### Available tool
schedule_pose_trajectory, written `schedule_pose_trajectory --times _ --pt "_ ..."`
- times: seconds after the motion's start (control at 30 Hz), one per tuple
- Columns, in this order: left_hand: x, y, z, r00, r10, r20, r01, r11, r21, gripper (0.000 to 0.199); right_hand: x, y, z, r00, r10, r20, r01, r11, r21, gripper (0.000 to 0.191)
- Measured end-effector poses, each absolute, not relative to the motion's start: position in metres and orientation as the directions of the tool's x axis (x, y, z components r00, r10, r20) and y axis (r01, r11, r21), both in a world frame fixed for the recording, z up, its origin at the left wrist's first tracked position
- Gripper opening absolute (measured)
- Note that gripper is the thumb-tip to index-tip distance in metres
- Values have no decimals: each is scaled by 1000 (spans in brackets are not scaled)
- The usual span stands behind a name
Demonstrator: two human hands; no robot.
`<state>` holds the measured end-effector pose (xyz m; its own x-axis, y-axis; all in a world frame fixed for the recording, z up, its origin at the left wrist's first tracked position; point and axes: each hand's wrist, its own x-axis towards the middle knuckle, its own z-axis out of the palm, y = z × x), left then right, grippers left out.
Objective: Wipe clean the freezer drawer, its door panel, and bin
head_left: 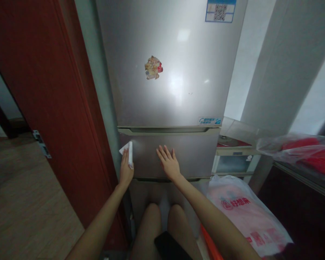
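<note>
A silver refrigerator [141, 108] with stacked doors stands straight ahead. My left hand [126, 169] presses a folded white cloth or tissue [130, 153] against the left edge of its middle door [146, 159]; which of the two it is, I cannot tell. My right hand [169, 162] lies flat on the same door, right of its centre, fingers spread and holding nothing. Above the hands runs the door's recessed handle [168, 130]. On the upper door are a worn sticker [153, 68] and a label with a square code [220, 12].
At left are a red-brown door [67, 108] and its metal latch plate [42, 143]. A printed plastic bag [241, 213] sits at lower right, below a glass-fronted cabinet [233, 164]. Red items in clear plastic [308, 151] lie farther right. A black phone [170, 246] rests on my lap.
</note>
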<state>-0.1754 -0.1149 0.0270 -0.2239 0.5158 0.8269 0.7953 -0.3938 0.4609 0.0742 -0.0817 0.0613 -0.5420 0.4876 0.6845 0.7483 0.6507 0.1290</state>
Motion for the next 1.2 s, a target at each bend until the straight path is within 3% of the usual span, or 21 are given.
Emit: schedule_pose_trajectory --times 0.33,0.47,0.6,0.73,0.9,1.07,1.2 --pt "-173 -150 82 -163 416 895 903 -303 305 88 79 -122 63 -477 505 719 676 734 -66 59" --pt "-177 -147 117 -71 348 935 932 -310 187 77 87 -150 34 -419 512 750 612 769 -183 49" --pt "-182 -131 137 105 411 906 945 -326 39 72 95 -161 5 -349 527 775 575 773 -268 49" --pt "-177 -119 138 221 541 811 958 -277 -77 83 109 -148 5 -235 557 796 574 741 -349 52" --pt "-166 -110 131 189 533 825 971 -227 -75 85 159 -118 21 -33 593 804 562 677 -476 51" --pt "-155 -98 130 162 474 865 973 -221 -60 97 230 -77 37 375 516 770 535 557 -635 55" --pt "-135 -91 127 198 460 865 963 -255 -85 97 260 -47 54 428 498 754 499 566 -657 62"
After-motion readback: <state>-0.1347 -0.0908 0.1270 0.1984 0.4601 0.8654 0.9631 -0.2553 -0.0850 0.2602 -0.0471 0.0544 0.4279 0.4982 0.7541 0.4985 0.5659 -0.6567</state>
